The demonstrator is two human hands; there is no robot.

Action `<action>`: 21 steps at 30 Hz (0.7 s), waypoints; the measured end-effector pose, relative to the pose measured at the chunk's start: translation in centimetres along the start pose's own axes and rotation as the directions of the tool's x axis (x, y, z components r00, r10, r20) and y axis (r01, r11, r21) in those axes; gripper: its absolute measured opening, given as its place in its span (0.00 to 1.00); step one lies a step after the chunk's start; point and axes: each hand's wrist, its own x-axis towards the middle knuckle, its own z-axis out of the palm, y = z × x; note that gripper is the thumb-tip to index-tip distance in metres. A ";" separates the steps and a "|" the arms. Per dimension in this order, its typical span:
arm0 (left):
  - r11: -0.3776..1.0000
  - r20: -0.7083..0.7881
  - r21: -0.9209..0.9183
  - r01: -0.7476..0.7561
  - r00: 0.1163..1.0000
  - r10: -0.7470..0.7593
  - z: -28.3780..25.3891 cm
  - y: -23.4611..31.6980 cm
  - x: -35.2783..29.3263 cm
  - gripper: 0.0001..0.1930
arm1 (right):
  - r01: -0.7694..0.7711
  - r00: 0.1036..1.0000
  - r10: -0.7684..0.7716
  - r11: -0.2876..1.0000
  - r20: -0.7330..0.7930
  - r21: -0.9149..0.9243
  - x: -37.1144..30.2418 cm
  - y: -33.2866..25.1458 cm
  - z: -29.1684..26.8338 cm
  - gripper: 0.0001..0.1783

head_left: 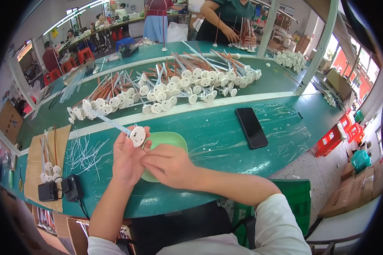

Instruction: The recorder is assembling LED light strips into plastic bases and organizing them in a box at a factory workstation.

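My left hand [129, 159] is closed on a white round disc [138, 136] with small slots, held up above the green table. A thin pale strip [108, 122] runs from the disc toward the far left. Close against the left fingertips, my right hand [169, 165] is in a pinch; whatever it grips is too small or hidden to name. Partly covered by both hands, a light green tray [174, 137] rests on the table beneath them.
Beyond a white rail lies a long heap of white discs on strips [161, 94]. A black phone [252, 128] is at right. Thin white wires [87, 155], cardboard [32, 187] and a black adapter [72, 188] are at left. Across the table, a person in dark green [226, 21] handles rods.
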 end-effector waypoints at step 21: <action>0.999 0.049 0.023 0.039 0.998 -0.040 0.5 0.0 0.4 0.22 | 0.234 0.965 -0.262 0.906 -0.032 -0.353 2.4 0.8 -3.1 0.12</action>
